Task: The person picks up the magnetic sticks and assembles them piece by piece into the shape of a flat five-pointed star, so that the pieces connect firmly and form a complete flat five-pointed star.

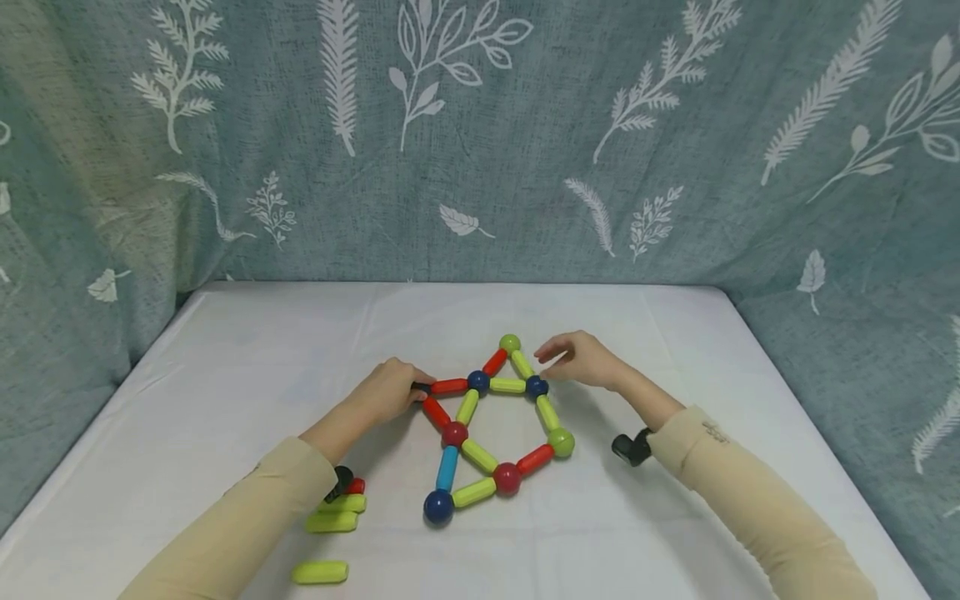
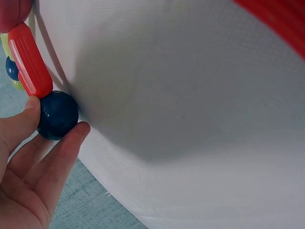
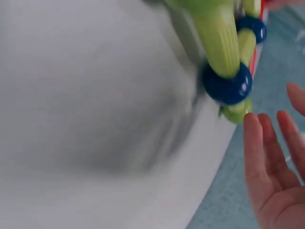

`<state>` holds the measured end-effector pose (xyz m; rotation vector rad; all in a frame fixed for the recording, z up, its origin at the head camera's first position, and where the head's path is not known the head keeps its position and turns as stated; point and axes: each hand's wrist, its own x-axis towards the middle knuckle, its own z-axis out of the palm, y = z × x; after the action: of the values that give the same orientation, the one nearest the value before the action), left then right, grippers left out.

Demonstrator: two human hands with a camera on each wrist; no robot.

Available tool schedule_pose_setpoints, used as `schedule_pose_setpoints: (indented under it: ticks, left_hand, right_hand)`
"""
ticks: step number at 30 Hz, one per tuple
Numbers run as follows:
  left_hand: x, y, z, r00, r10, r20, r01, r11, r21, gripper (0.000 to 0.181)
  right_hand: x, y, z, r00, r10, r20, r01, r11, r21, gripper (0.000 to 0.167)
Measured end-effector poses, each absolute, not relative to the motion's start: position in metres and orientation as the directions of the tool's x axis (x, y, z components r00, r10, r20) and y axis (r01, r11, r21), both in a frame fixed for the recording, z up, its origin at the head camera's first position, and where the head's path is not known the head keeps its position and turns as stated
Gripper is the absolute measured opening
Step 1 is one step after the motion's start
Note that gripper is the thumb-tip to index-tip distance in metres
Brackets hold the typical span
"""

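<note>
Apparently a corner joint in hand on the ball-and-stick frame [image 1: 480,457]

Frame lies flat mid-worktop [image 1: 600,542]: five-sided ring, triangles built out on its far, left and near-left sides. Left hand [image 1: 384,393] pinches the blue corner ball [image 2: 58,115] of the left triangle between thumb and fingers. One red stick [image 2: 30,59] meets that ball; a second red stick [image 1: 450,386] runs to the same corner, its joint partly hidden by the fingers.

Right hand [image 1: 581,360] holds nothing, fingers loosely spread, close by the far-right blue ball [image 1: 537,387] and the green top ball [image 1: 510,343]. Fingertip contact: cannot tell.

Step, as judged: seating or steadying the left corner. Two ring sides carry no triangle, the upper-right green stick [image 1: 547,412] and the lower-right red stick [image 1: 536,460].

Next move, if the pattern is to continue, calls for letting the corner go without dragging it, then fetching two sticks. Three loose green sticks [image 1: 332,522] and a loose red stick [image 1: 356,487] lie beside the left sleeve [image 1: 225,525]. No spare ball shows; another point would want one.
</note>
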<state>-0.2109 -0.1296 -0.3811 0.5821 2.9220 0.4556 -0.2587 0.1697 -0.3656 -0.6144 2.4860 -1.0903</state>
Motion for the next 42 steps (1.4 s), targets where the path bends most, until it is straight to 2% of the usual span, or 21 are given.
schedule_pose_setpoints:
  ticks: [7, 14, 19, 26, 32, 42]
  left_hand:
    - [-0.211, -0.128, -0.381, -0.92, 0.385, -0.072, 0.345, 0.884, 0.315, 0.026]
    - [-0.212, -0.128, -0.38, -0.921, 0.378, -0.092, 0.336, 0.892, 0.303, 0.026]
    - [-0.209, -0.129, -0.379, -0.912, 0.397, -0.098, 0.355, 0.888, 0.292, 0.025]
    - [-0.197, -0.135, -0.372, -0.886, 0.449, -0.117, 0.404, 0.87, 0.282, 0.023]
    - [-0.179, -0.13, -0.368, -0.876, 0.466, -0.126, 0.417, 0.861, 0.29, 0.019]
    - [-0.144, -0.104, -0.369, -0.855, 0.509, -0.097, 0.455, 0.828, 0.327, 0.033]
  right_hand:
    - [-0.21, 0.191, -0.378, -0.835, -0.486, -0.258, -0.189, 0.694, -0.694, 0.019]
    - [-0.189, 0.183, -0.384, -0.898, -0.336, -0.285, -0.049, 0.72, -0.693, 0.021]
    - [-0.192, 0.181, -0.383, -0.911, -0.302, -0.281, -0.042, 0.745, -0.665, 0.019]
    - [-0.207, 0.183, -0.382, -0.94, -0.287, -0.183, -0.118, 0.777, -0.618, 0.018]
    - [-0.225, 0.177, -0.383, -0.963, -0.233, -0.139, -0.092, 0.763, -0.64, 0.015]
    - [-0.245, 0.167, -0.387, -0.974, -0.198, -0.115, -0.075, 0.752, -0.655, 0.016]
